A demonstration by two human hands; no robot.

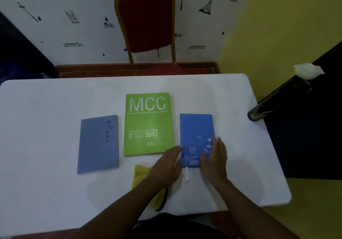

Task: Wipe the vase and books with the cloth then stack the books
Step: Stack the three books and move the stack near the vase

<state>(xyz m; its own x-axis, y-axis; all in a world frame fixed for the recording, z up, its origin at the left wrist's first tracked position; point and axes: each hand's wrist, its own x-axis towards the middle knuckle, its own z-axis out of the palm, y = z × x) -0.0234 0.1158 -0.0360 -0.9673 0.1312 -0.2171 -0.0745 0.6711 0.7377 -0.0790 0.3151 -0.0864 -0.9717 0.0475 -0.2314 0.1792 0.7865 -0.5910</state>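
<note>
Three books lie flat on the white table [46, 109]: a grey-blue book [98, 144] at the left, a green "MCC" book [149, 124] in the middle, and a bright blue notebook [197, 133] at the right. My left hand [166, 166] touches the notebook's left edge. My right hand [214, 157] rests on its lower right corner, fingers spread. A yellow-green cloth [141, 174] lies on the table under my left wrist. A tall black vase [277, 98] with a white flower [307, 71] stands at the table's right edge.
A red chair [146, 20] with a gold frame stands beyond the far table edge against patterned wallpaper. A white ribbon bookmark [187, 174] hangs out of the notebook's near end. Dark furniture sits at the right behind the vase.
</note>
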